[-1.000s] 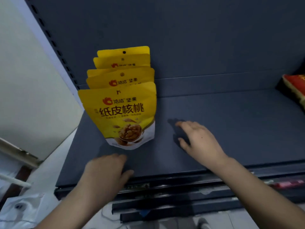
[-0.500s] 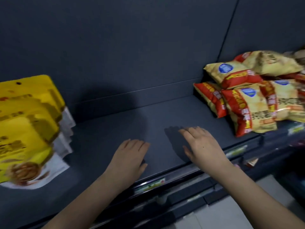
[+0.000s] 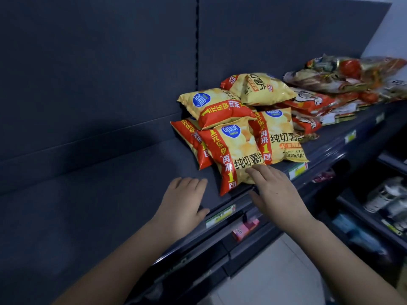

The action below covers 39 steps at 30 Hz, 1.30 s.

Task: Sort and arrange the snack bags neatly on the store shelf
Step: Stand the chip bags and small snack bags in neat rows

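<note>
Several yellow and red chip bags lie in a loose pile on the dark shelf [image 3: 92, 208]. The nearest chip bag [image 3: 233, 155] lies flat at the shelf's front edge, with two more [image 3: 279, 137] [image 3: 218, 108] beside and behind it. My right hand [image 3: 277, 194] hovers palm down with straight fingers, its fingertips at the lower right corner of the nearest bag. To the left of that bag, my left hand [image 3: 185, 208] rests flat on the bare shelf, holding nothing.
More snack bags in red and mixed colours [image 3: 343, 84] are heaped further right on the same shelf. Price tags [image 3: 220, 216] sit along the front rail. Lower shelves at the right carry cans and packets [image 3: 387, 199]. Pale floor shows below.
The view has swung right, away from the standing yellow nut bags, which have left the frame. Both hands have moved right along the shelf, and my right hand now reaches the chip bags.
</note>
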Tool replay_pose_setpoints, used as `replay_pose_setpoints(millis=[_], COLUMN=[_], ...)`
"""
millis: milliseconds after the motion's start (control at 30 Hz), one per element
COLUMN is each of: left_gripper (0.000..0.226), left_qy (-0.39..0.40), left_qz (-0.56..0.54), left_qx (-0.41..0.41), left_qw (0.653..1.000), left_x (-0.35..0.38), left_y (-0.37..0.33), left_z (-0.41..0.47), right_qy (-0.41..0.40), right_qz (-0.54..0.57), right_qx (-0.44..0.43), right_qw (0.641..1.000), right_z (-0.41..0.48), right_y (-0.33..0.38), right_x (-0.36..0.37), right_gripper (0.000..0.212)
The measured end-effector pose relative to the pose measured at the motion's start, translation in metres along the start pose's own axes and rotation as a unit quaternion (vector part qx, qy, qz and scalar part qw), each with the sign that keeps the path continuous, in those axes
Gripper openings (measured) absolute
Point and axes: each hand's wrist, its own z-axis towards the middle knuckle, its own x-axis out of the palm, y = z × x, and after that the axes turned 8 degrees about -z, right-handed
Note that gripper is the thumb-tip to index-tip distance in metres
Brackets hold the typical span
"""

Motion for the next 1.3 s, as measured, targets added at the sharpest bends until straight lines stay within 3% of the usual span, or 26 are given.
replay_pose_setpoints(millis=[200,400,567,767,1100,1300], left_gripper=[0.085,0.114,0.121,0.113,0.099,0.117], left_qy=[-0.013,0.020,0.040,0.022,-0.049,-0.118], left_qz=[-0.012,-0.089,-0.122,-0.165,-0.151,-0.127], left_qx=[-0.050,-0.100,-0.097,-0.120,-0.199,-0.194], left_qw=[0.999,0.991,0.987,0.979,0.967,0.966], left_x=[0.014,0.026,0.035,0.035,0.043,0.038], left_y=[-0.007,-0.010,-0.008,-0.014,-0.037,-0.038], left_z=[0.054,0.094,0.105,0.108,0.110,0.073], right_qy=[0.076,0.143,0.160,0.177,0.114,0.084], right_qz=[0.026,0.119,0.251,0.317,0.326,0.344], right_qx=[0.042,0.087,0.103,0.118,0.064,0.008], right_qw=[0.996,0.979,0.949,0.924,0.936,0.935], right_z=[0.020,0.053,0.072,0.077,0.073,0.066], right_y=[-0.025,-0.039,-0.049,-0.057,-0.053,-0.029], right_x=[0.020,0.033,0.043,0.062,0.076,0.055], right_gripper=[0.082,0.103,0.127,0.131,0.132,0.119])
